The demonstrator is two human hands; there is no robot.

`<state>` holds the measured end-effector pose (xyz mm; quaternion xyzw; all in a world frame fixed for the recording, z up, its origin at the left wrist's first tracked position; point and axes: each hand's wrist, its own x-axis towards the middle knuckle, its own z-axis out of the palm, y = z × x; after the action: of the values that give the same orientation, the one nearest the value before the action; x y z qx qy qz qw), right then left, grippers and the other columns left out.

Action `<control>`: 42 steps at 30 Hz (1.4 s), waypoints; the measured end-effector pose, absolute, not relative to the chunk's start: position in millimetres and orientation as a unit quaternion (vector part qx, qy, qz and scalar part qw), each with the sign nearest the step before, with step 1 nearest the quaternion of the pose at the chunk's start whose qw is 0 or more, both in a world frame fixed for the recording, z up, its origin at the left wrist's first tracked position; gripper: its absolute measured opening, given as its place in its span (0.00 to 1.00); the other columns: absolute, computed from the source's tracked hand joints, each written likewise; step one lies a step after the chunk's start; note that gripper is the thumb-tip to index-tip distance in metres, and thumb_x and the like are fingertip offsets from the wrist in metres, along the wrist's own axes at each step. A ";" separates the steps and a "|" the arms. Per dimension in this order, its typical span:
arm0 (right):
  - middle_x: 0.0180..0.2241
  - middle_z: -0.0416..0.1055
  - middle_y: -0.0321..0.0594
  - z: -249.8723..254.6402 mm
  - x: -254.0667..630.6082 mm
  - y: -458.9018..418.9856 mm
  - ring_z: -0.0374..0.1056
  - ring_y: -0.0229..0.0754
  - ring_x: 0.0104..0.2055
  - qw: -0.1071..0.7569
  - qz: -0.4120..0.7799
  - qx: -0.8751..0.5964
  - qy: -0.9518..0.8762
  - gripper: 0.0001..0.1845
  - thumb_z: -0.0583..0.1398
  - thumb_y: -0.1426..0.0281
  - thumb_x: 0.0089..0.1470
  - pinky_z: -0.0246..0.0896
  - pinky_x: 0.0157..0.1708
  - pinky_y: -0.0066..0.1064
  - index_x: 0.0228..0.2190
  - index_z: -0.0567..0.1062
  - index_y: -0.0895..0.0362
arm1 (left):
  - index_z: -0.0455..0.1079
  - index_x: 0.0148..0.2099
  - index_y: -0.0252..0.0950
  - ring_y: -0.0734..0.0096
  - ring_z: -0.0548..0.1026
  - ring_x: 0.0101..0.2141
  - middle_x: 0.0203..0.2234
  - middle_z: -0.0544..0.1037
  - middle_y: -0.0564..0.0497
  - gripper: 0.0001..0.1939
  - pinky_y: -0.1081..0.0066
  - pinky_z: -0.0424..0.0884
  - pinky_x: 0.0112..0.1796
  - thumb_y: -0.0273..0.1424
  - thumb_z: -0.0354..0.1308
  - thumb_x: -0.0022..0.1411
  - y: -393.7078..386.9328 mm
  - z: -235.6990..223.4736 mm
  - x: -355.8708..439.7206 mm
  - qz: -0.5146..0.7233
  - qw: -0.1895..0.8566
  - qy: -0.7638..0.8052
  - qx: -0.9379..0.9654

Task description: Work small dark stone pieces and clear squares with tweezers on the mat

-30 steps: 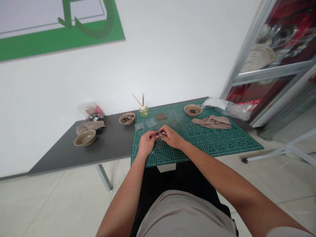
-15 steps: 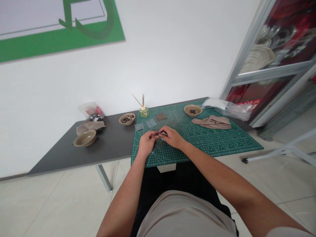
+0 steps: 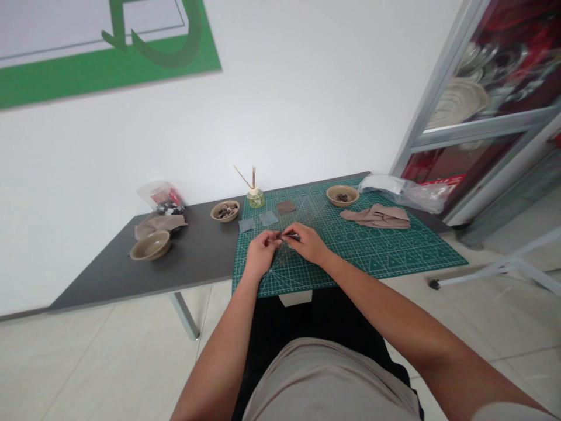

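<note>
Pinching a small dark piece together, left hand and right hand fingers clamp it over the green cutting mat.

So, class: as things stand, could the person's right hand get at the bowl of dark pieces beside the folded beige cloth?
Probably yes: the right hand lies on the green cutting mat, and only bare mat lies between it and the bowl; but its fingers pinch a small item.

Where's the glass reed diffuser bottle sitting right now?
In the head view, the small glass reed diffuser bottle stands at the far left corner of the green cutting mat, between the tan bowl of dark pieces and the brown fabric square.
</note>
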<state>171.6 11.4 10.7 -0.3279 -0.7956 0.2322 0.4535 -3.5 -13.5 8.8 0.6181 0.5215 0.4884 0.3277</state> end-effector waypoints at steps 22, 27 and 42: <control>0.27 0.73 0.34 11.8 171.5 16.5 0.69 0.38 0.29 0.400 0.306 -0.393 -0.769 0.06 0.57 0.64 0.58 0.58 0.32 0.28 0.35 0.71 0.54 | 0.75 0.37 0.36 0.68 0.78 0.32 0.30 0.81 0.50 0.10 0.68 0.72 0.38 0.32 0.65 0.50 -11.5 3.6 -4.2 0.523 0.370 0.504 0.579; 0.27 0.73 0.33 9.2 170.6 18.2 0.68 0.39 0.30 0.384 0.321 -0.375 -0.781 0.06 0.58 0.65 0.57 0.58 0.34 0.29 0.36 0.69 0.54 | 0.77 0.35 0.37 0.68 0.77 0.32 0.32 0.81 0.50 0.09 0.68 0.70 0.38 0.33 0.66 0.49 -11.8 2.8 -6.3 0.513 0.353 0.521 0.584; 0.30 0.70 0.35 12.0 170.4 15.6 0.65 0.40 0.33 0.387 0.301 -0.367 -0.791 0.08 0.57 0.63 0.58 0.56 0.35 0.30 0.36 0.67 0.54 | 0.77 0.30 0.38 0.67 0.77 0.36 0.33 0.82 0.51 0.05 0.67 0.71 0.41 0.32 0.66 0.49 -16.7 9.2 -2.9 0.530 0.330 0.519 0.584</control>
<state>170.4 15.6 12.0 -0.3666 -0.7908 0.3011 0.3866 -2.9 -16.7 9.2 0.5841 0.5187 0.5299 0.3302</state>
